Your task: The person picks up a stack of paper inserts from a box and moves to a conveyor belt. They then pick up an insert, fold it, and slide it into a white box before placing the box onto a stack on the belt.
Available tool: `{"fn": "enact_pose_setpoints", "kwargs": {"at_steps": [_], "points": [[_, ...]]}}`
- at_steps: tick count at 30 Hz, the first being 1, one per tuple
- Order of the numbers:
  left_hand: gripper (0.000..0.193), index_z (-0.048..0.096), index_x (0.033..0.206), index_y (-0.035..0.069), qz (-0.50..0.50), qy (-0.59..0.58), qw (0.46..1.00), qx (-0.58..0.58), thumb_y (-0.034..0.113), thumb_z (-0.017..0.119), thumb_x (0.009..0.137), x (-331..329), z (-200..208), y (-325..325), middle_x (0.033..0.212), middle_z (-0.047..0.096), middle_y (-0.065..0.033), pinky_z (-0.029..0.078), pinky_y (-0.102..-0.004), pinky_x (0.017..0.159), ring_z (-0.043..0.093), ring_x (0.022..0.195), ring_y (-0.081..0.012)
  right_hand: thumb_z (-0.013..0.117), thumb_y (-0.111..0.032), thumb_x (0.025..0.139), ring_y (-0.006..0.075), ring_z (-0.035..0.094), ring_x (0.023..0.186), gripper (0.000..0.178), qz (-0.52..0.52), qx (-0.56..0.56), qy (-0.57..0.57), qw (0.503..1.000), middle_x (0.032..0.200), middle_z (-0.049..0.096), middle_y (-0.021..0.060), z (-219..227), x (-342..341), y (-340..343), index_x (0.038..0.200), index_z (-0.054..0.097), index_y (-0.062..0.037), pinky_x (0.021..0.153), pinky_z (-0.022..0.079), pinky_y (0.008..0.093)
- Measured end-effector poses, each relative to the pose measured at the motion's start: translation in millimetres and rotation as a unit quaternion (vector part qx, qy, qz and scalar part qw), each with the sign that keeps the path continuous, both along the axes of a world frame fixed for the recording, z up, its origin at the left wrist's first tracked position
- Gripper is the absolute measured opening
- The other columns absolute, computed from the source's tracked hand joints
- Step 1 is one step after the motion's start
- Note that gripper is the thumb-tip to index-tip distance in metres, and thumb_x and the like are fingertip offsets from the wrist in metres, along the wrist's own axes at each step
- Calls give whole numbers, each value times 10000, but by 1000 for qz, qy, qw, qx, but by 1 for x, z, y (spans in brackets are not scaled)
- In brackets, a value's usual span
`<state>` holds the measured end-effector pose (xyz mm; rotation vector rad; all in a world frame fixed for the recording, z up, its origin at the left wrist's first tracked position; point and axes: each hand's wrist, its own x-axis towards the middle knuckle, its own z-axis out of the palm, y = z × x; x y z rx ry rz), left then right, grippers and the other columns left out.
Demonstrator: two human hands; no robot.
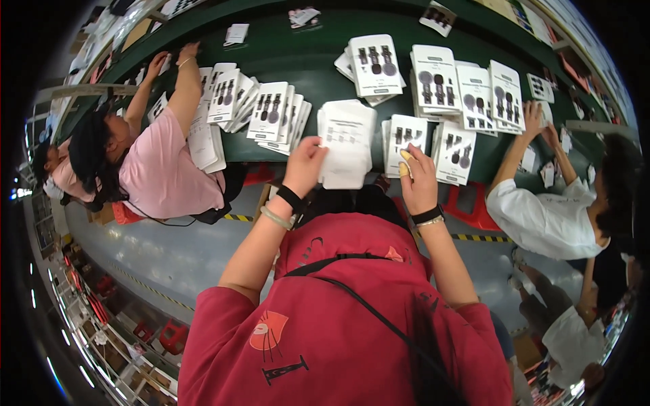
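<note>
My left hand point(305, 164) is closed on the left edge of a stack of white cards point(347, 139), whose upper face carries faint grey print. The stack lies at the table's near edge, straight ahead of me. Just right of it sits a pile of printed product cards point(408, 128) with dark device pictures. Over this pile's lower part is my right hand point(420, 179), fingers bent and apart, yellow covers on two fingertips. Those fingertips touch or nearly touch the top card. Nothing shows held in the right hand.
More piles of product cards stand left point(267, 111) and right point(437, 78) on the green table point(311, 57). A person in pink point(166, 152) works at the left, another in white point(542, 213) at the right. Red stools point(467, 206) stand under the table edge.
</note>
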<state>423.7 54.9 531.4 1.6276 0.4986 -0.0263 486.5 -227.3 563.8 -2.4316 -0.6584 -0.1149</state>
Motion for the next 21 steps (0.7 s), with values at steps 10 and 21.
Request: {"fn": "enact_pose_setpoints", "kwargs": {"at_steps": [10,21], "points": [[373,514,1281,5,-79,-82,976,-187,92,648,944,-21,113,-12,1119,631,-64,478,-235,860,592,990,-93,754,-123,821,264,595,729,265,110,32,136,984,872,548,118,149,39,77,1024,646,9,643,485,377],[724,317,1503,3,-245,-8,776,-582,136,666,883,-30,153,-2,1414,515,-201,413,-393,1095,523,1308,-306,778,-176,834,143,604,708,251,247,-133,126,951,821,581,56,235,36,91,972,638,-19,582,442,307]]}}
